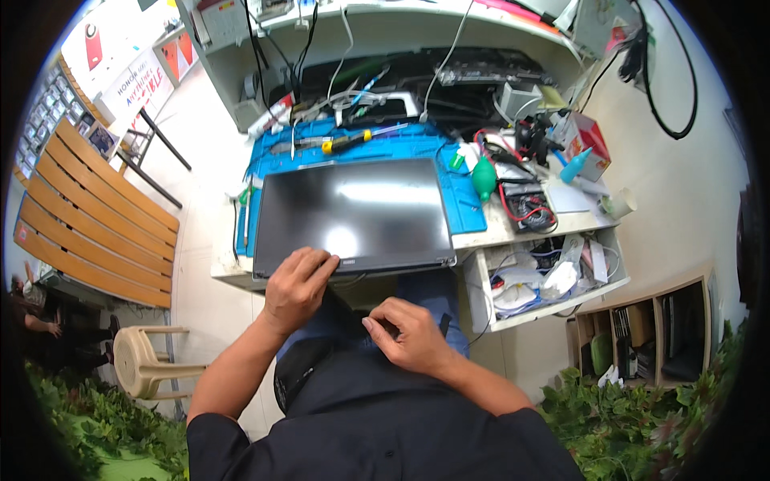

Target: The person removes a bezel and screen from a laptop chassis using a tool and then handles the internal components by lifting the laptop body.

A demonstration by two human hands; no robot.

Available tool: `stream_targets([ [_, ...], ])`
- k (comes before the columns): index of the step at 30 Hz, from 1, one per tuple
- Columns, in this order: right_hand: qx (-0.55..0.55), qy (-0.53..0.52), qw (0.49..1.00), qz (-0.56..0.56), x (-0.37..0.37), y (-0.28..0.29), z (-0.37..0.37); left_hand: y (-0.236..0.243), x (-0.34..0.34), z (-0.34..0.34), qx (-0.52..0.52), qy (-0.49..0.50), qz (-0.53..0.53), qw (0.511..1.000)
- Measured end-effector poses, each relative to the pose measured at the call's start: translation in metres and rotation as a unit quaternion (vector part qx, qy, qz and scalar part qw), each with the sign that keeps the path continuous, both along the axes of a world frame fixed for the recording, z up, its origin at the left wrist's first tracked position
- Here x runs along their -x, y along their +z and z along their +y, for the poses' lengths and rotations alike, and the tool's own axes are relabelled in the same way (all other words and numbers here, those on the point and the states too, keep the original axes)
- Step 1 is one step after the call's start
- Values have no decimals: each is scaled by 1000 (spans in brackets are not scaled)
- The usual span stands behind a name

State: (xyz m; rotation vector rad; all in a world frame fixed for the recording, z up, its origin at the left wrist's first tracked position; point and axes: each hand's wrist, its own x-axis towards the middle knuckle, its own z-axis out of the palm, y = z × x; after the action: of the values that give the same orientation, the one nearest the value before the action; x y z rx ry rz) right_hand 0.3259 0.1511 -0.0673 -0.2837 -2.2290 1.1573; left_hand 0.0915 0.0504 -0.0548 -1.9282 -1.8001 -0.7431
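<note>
A dark, glossy laptop screen (353, 208) lies face up on a blue work mat (469, 200), its lower edge reaching past the front of the desk. At that lower edge, left of the middle, my left hand (297, 287) has its bent fingers closed on the thin black bezel; the thumb is mostly hidden. My right hand (409, 333) hovers over my lap, below the screen and apart from it. Its fingers are curled in toward the thumb, and whatever they may hold is hidden. Beyond the screen's far edge rests a yellow-and-black screwdriver (346, 143).
A green air blower (484, 178), a multimeter with red leads (529, 212) and a red-and-white box (584, 144) crowd the right side. Below them an open drawer (553, 305) full of cables juts out. Left of the desk stand a slatted bench (96, 216) and a beige stool (148, 361).
</note>
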Motion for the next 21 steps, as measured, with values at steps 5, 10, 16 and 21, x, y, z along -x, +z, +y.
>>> stream_targets([
  [5,-273,-45,960,-33,12,38,31,3,6,-6,37,-5,-64,997],
  [10,-284,-92,948,-105,10,50,62,29,11,-23,59,58,-128,988],
  [16,-297,-49,942,-147,12,45,67,34,10,-23,147,60,-117,980],
  [21,-317,5,936,-150,40,33,56,53,9,-11,216,38,-119,968],
])
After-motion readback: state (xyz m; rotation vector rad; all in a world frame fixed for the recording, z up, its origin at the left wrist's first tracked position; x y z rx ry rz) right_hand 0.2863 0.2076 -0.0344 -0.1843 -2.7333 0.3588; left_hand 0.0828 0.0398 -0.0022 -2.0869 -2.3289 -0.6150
